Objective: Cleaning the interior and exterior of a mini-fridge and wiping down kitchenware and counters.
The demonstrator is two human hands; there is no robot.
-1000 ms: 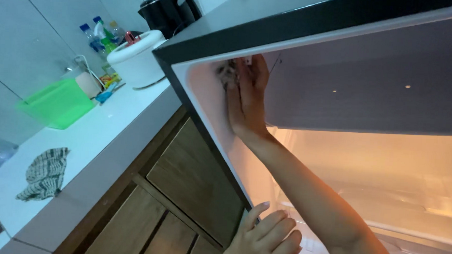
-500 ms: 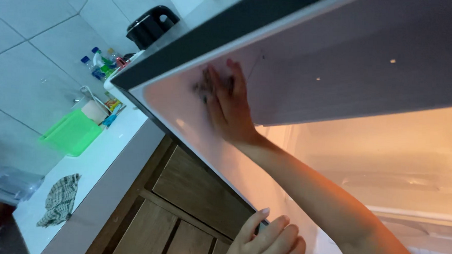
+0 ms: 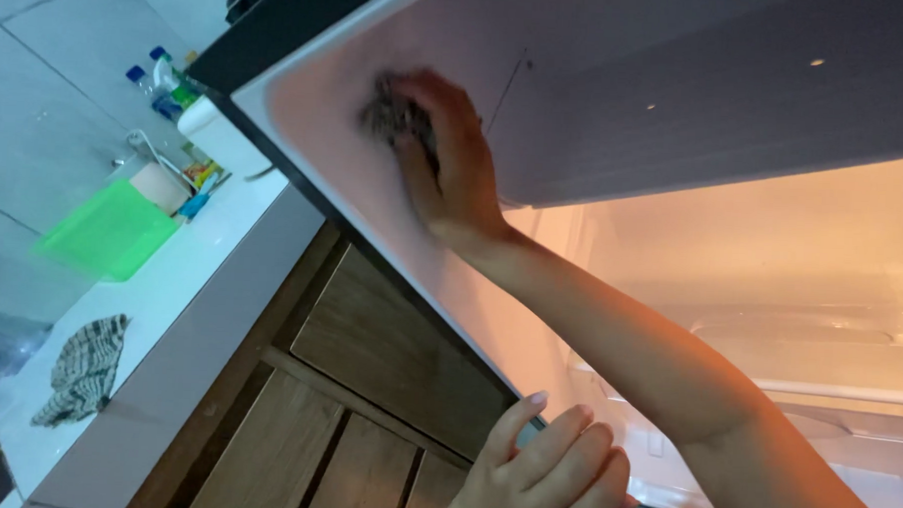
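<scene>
checked cloth (image 3: 82, 369): lies crumpled on the white counter, far left, apart from everything else
white counter (image 3: 185, 305): runs along the tiled wall, edge meets the wooden cabinet below
green tub (image 3: 110, 230): translucent, sits on the counter by the wall, a pale container just behind it
bottles (image 3: 162, 79): small cluster with blue caps at the back of the counter, near the fridge corner, partly hidden
wooden cabinet (image 3: 368, 351): brown panel doors under the counter, just beside the fridge side
fridge wall (image 3: 316, 129): pale inner side wall of the open fridge, lit warm from inside, black outer edge above it
scrub pad (image 3: 396, 117): dark grey wad, pressed flat against the fridge wall high up near the top corner, mostly covered by fingers
right hand (image 3: 445, 159): reaches up into the fridge, fingers closed over the scrub pad, palm pushing it on the wall, forearm runs down to lower right
left hand (image 3: 549, 473): bottom centre, fingers curled together around the lower front edge of the fridge, thumb up, holds nothing loose
fridge shelf (image 3: 817, 387): clear ledge deep inside on the right, well apart from both hands
</scene>
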